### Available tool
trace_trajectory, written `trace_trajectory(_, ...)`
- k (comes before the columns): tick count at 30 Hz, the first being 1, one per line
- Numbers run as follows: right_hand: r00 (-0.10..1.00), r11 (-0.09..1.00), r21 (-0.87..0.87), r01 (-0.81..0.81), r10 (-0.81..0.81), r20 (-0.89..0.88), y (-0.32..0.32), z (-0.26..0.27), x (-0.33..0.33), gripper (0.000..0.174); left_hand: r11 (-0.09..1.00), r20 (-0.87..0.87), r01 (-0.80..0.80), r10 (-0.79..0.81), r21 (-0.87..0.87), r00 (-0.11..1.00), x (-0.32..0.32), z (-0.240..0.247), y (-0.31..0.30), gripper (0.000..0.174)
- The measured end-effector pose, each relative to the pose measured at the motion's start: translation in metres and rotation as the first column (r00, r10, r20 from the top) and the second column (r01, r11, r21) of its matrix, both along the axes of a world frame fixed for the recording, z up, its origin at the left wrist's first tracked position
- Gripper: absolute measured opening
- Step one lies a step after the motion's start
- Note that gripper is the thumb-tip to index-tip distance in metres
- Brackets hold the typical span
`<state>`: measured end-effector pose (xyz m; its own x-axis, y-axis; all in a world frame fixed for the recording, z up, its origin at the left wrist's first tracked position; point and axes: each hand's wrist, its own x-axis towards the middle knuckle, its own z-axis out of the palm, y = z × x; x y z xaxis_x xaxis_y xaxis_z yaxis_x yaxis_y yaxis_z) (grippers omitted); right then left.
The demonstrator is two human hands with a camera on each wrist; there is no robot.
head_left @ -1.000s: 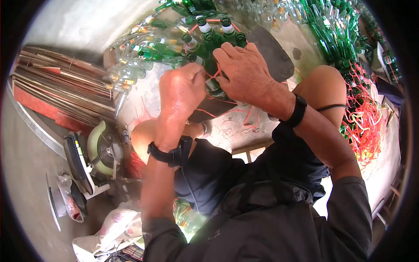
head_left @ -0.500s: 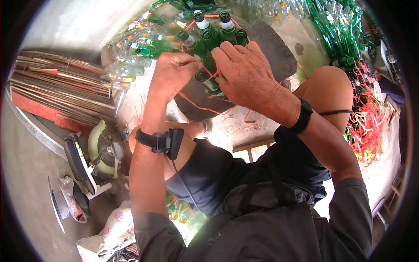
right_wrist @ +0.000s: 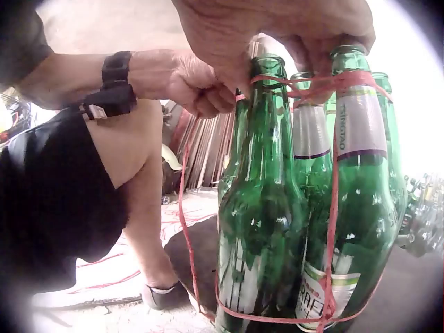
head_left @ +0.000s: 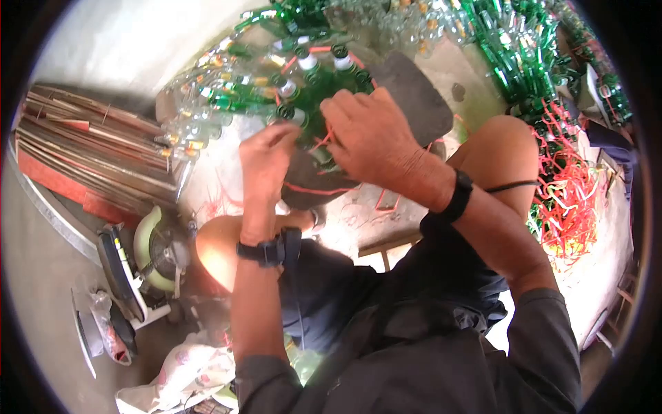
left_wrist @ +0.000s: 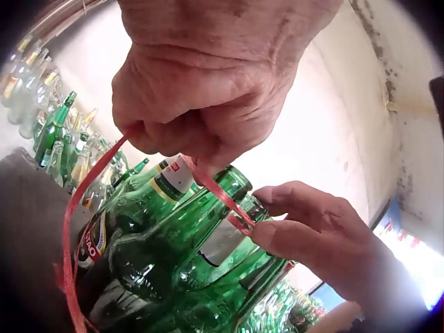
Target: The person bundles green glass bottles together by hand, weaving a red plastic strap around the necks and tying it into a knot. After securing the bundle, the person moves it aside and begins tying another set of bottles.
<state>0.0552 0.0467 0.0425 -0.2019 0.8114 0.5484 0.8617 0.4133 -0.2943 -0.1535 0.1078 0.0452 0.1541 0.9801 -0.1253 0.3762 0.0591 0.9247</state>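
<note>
Several green glass bottles [right_wrist: 260, 187] stand upright in a cluster, some with white neck labels. Red plastic string [right_wrist: 331, 229] circles the necks and the lower bodies and runs down one side. My left hand [head_left: 267, 155] has curled fingers gripping the string [left_wrist: 87, 184], one length hanging down and another stretching to the bottle necks. Across the cluster, my right hand [head_left: 369, 131] reaches over the bottle tops. Its thumb and fingers [left_wrist: 295, 239] pinch the string at a bottle neck.
A dark slab [head_left: 417, 93] lies under the bottles. More loose bottles [head_left: 234, 96] are piled along the wall, with others [head_left: 514, 55] to the right. A red string tangle [head_left: 569, 200] lies at right. Metal rods [head_left: 96, 145] and a fan [head_left: 158, 252] are at left.
My left hand moved away leftward, pulling string taut, then came slightly back toward the bottles. The right hand has stayed at the bottle necks, while the head view has shifted a little.
</note>
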Motion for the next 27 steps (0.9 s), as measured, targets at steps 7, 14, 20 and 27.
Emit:
trace_trajectory(7, 1.000, 0.994, 0.106, 0.019, -0.016, -0.023, 0.001, -0.004, -0.003, 0.028, 0.979, 0.331, -0.153, 0.191, -0.137, 0.924, 0.000, -0.022, -0.016, 0.018)
trace_trajectory(14, 0.997, 0.994, -0.101, -0.037, 0.029, -0.077, -0.013, 0.009, 0.008, 0.060, 0.884, 0.402, -0.194, 0.377, -0.426, 0.835, 0.006, -0.019, -0.031, 0.024)
trace_trajectory(20, 0.998, 0.989, -0.143, 0.043, -0.050, -0.039, -0.029, 0.026, 0.048, 0.054, 0.893, 0.453, -0.146, 0.351, -0.427, 0.820, 0.003, -0.023, -0.032, 0.022)
trace_trajectory(27, 0.983, 0.924, -0.371, 0.097, -0.146, -0.107, -0.018, -0.005, 0.054, 0.036, 0.876, 0.464, -0.150, 0.379, -0.458, 0.800, 0.003, -0.029, -0.031, 0.022)
